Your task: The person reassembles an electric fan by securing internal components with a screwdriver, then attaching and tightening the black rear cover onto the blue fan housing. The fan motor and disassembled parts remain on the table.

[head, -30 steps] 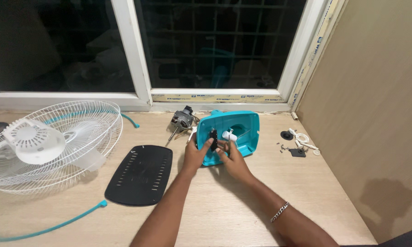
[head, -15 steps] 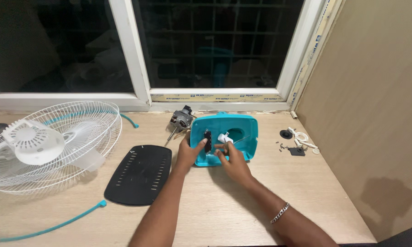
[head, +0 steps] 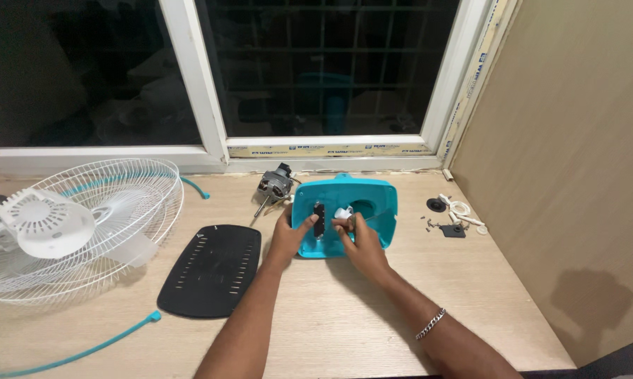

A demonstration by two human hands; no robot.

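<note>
A teal plastic fan base housing lies upside down on the wooden table near the window. My left hand grips its left edge, thumb beside a small black switch block inside the shell. My right hand reaches in from the front and pinches a small white part at the middle of the housing. A silver bracelet sits on my right wrist.
A fan motor lies just behind the housing. A black perforated base plate lies to the left, then white wire fan guards with a teal rim ring. Small screws and white and black parts lie by the right wall.
Both hands have stayed on the teal housing, with only small finger movements inside it. The view has shifted slightly.
</note>
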